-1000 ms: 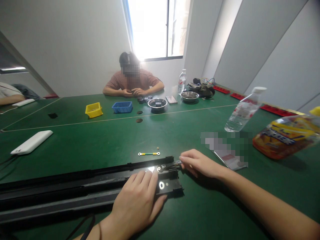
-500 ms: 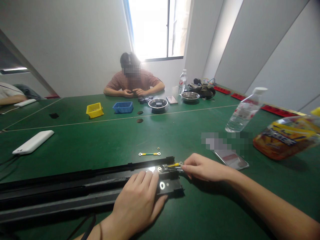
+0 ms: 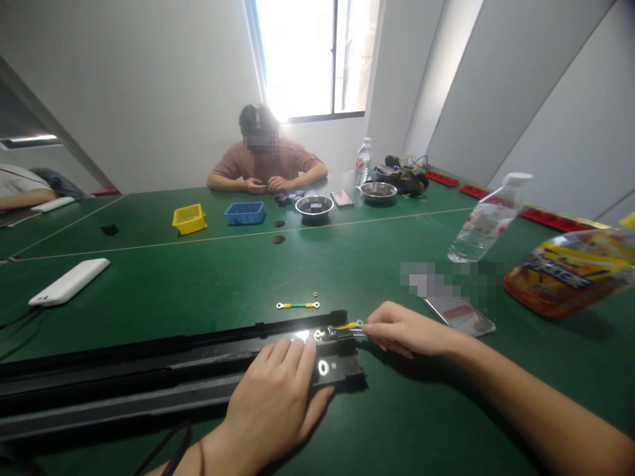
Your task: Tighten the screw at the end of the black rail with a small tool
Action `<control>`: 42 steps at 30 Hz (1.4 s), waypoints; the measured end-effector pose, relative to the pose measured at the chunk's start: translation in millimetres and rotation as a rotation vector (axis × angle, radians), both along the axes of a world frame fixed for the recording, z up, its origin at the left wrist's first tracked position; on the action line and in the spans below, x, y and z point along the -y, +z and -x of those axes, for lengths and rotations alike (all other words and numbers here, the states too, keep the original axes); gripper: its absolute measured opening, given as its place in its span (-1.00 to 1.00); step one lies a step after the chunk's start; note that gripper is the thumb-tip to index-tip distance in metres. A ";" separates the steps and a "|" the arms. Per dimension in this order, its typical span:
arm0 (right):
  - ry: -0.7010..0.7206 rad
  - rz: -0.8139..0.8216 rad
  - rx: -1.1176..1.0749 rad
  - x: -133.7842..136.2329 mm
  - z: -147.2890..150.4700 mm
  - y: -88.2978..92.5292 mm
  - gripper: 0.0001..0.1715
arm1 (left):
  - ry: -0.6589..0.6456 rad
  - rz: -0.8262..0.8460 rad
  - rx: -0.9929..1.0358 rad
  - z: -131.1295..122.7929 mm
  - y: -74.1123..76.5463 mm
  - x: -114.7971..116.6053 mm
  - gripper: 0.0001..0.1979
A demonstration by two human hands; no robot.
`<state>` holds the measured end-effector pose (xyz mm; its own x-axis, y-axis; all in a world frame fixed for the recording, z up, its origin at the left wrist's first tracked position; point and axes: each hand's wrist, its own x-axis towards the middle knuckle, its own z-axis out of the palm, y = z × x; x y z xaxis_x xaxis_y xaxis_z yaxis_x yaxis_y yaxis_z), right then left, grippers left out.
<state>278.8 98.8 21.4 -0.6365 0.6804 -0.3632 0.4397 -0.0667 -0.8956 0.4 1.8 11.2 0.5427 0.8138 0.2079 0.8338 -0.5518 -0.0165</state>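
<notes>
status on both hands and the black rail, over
Left hand resting over black rail; right hand pinching slim metal tool at rail's end; yellow-sleeved lead close beside the tool.

A thin, dark brown, cord-like band (image 3: 201, 456) crossed the wrist (image 3: 214, 451) of the left hand (image 3: 272, 395), and the right hand (image 3: 404, 328) and forearm (image 3: 536, 396) were bare.

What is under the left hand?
The black channel runs beneath the left hand; its end, with a pale oval, shows past the fingers. Whatever the palm covers is hidden.
</notes>
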 end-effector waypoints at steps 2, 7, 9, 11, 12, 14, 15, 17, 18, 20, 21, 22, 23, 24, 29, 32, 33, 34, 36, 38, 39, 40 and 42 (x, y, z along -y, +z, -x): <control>-0.049 0.016 -0.028 -0.8 0.3 -2.3 -0.42 | 0.002 -0.005 -0.003 -0.2 0.2 0.4 -0.50; -0.221 -0.118 -0.083 0.0 6.0 -9.5 -0.43 | 0.005 -0.022 -0.008 0.2 -0.5 0.3 -0.50; -0.274 -0.206 -0.109 1.3 10.0 -11.9 -0.43 | 0.002 -0.031 -0.007 0.2 -0.7 0.3 -0.50; -0.301 -0.227 -0.154 2.4 14.0 -13.8 -0.42 | 0.000 -0.033 -0.007 0.2 -0.9 0.4 -0.50; -0.311 -0.220 -0.178 2.8 15.7 -14.5 -0.41 | 0.000 -0.033 -0.006 0.2 -0.9 0.5 -0.49; -0.324 -0.192 -0.216 3.3 18.2 -15.6 -0.40 | 0.001 -0.028 -0.007 0.3 -0.9 0.5 -0.48; -0.328 -0.179 -0.230 3.3 19.0 -15.9 -0.40 | 0.002 -0.024 -0.007 0.4 -0.8 0.5 -0.48; -0.326 -0.163 -0.244 3.3 20.0 -16.1 -0.39 | 0.003 -0.014 -0.008 0.3 -0.7 0.1 -0.48; -0.323 -0.158 -0.247 3.2 20.2 -15.9 -0.39 | 0.003 -0.007 -0.008 0.3 -0.6 0.0 -0.48; -0.313 -0.157 -0.245 3.0 20.4 -15.4 -0.38 | 0.003 -0.001 -0.008 0.1 -0.4 -0.2 -0.48; -0.307 -0.159 -0.239 2.9 20.5 -15.0 -0.38 | 0.003 0.000 -0.008 0.0 -0.4 -0.1 -0.48; -0.300 -0.162 -0.231 2.7 20.6 -14.5 -0.37 | 0.005 0.001 -0.008 0.0 -0.4 0.0 -0.48; -0.296 -0.167 -0.221 2.6 20.8 -14.1 -0.37 | 0.005 0.002 -0.008 0.0 -0.4 0.3 -0.48; -0.292 -0.172 -0.211 2.6 21.1 -13.6 -0.37 | 0.006 0.003 -0.007 0.1 -0.5 0.5 -0.49; -0.274 -0.165 -0.154 3.1 23.0 -11.6 -0.41 | 0.000 -0.001 -0.008 0.9 -0.9 0.9 -0.48; -0.250 -0.167 -0.109 3.1 22.7 -10.0 -0.45 | -0.004 -0.010 -0.014 1.0 -0.9 0.5 -0.47; -0.239 -0.173 -0.094 3.0 21.8 -9.2 -0.46 | -0.004 -0.010 -0.016 1.0 -0.9 0.4 -0.47; -0.222 -0.176 -0.076 2.8 20.5 -8.1 -0.46 | -0.005 -0.011 -0.017 1.0 -1.0 0.3 -0.47; -0.159 -0.162 -0.032 2.9 17.0 -5.1 -0.47 | -0.006 -0.014 -0.017 0.8 -1.0 0.1 -0.46; -0.076 -0.135 0.020 3.8 13.3 -1.1 -0.48 | -0.008 -0.016 -0.012 0.8 -1.0 0.0 -0.45; -0.036 -0.124 0.048 4.6 11.9 1.1 -0.48 | -0.008 -0.015 -0.010 0.7 -1.0 0.0 -0.45; -0.014 -0.124 0.077 5.7 11.0 3.2 -0.47 | -0.008 -0.013 -0.007 0.7 -1.0 -0.1 -0.45; 0.007 -0.135 0.122 8.1 10.6 6.6 -0.44 | -0.008 -0.007 -0.007 0.7 -1.0 -0.3 -0.46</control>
<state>268.2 90.7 28.0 -0.5980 0.7239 -0.3440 0.5457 0.0534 -0.8363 -0.3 2.2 10.2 0.5504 0.8082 0.2097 0.8294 -0.5581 -0.0260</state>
